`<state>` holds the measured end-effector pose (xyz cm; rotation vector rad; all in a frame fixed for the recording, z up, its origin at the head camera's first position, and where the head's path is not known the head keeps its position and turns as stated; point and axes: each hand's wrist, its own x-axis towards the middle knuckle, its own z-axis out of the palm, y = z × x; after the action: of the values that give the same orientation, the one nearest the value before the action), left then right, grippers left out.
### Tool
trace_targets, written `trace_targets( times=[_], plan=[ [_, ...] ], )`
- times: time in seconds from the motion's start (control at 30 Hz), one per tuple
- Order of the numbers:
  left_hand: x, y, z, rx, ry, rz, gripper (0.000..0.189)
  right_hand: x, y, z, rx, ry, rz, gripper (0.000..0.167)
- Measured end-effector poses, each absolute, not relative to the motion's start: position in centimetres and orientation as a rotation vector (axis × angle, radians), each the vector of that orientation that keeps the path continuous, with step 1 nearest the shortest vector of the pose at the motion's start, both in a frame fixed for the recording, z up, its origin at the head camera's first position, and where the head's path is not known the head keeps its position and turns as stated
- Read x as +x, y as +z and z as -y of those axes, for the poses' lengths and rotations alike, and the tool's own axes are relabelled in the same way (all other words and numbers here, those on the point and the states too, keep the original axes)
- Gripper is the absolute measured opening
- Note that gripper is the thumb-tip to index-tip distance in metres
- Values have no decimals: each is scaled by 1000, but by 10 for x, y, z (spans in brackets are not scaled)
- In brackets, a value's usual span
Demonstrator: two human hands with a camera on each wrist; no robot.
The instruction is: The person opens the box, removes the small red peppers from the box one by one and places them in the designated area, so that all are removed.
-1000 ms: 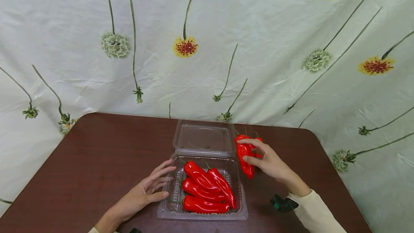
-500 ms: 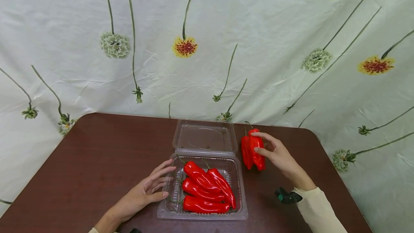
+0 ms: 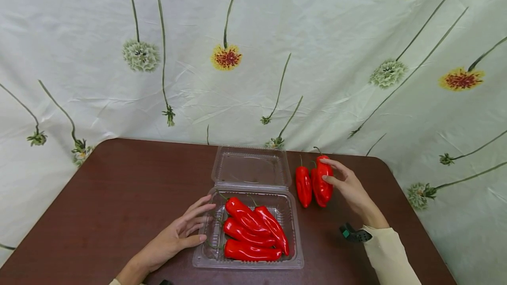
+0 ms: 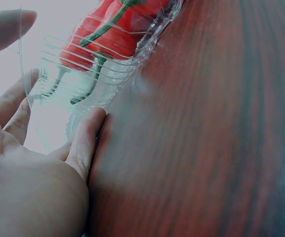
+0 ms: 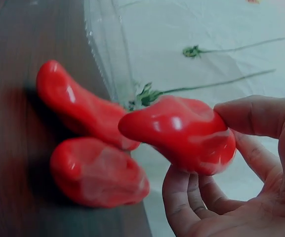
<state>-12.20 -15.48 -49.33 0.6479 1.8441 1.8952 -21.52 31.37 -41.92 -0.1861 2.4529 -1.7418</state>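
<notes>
A clear plastic clamshell container (image 3: 247,264) stands on the table with several glossy red peppers (image 3: 253,250) inside, green stems toward the left. Against its left wall rests my left hand (image 3: 174,236), fingers extended and spread; the left wrist view shows that hand (image 4: 33,182) beside the see-through wall. To the right of the container, my right hand (image 3: 350,190) pinches a red pepper (image 3: 325,184) between thumb and fingers. The right wrist view shows this pepper (image 5: 182,128) raised above two others, one long pepper (image 5: 80,106) and one stubbier pepper (image 5: 98,175).
The container's lid (image 3: 251,166) lies folded back behind it. Two peppers lie right of it: one pepper (image 3: 303,188) near the lid, another partly behind the held one. The brown table (image 3: 119,197) meets a white flowered cloth (image 3: 253,87) at the back.
My right hand has moved right, away from the container, with the pepper it holds, uncovering the peppers lying on the table. The left hand and container have stayed put.
</notes>
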Motion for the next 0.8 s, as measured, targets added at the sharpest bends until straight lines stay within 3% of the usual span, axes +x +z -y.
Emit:
trace_targets(
  times=[0.8],
  plan=[
    [-120,-492,154,713,1948,-1816,64,-217,-440,-332,60,-1653,-2513,52]
  ],
)
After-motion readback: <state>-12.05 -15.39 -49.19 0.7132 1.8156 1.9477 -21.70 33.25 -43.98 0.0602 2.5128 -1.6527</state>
